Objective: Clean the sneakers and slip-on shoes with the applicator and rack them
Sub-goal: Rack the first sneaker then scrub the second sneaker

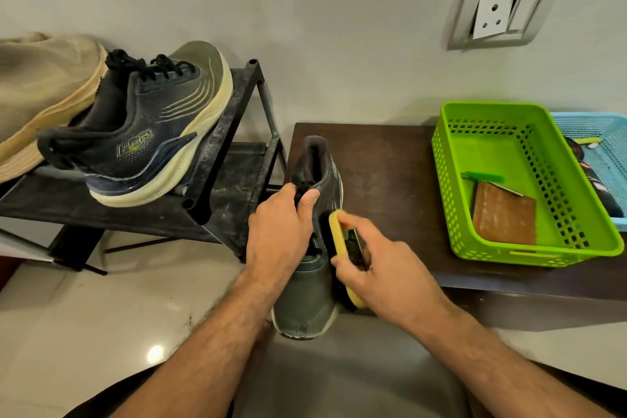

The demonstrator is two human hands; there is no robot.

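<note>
My left hand [280, 234] grips a dark grey-green sneaker [307, 302] by its laces and tongue, toe pointing toward me, heel resting on the dark table's edge. My right hand [376, 268] holds a yellow applicator [337, 241] with a dark insert flat against the sneaker's right side. The matching sneaker [149, 132], dark with a cream sole and black laces, stands on the top shelf of the black shoe rack [234, 105]. A beige slip-on shoe [40, 92] leans beside it at the far left.
A dark brown table [390, 159] carries a green plastic basket [454, 187] holding a brown cloth [504, 217] and a small green item. A blue basket [604, 146] sits behind it. A wall socket [498, 10] is above. Glossy floor lies below.
</note>
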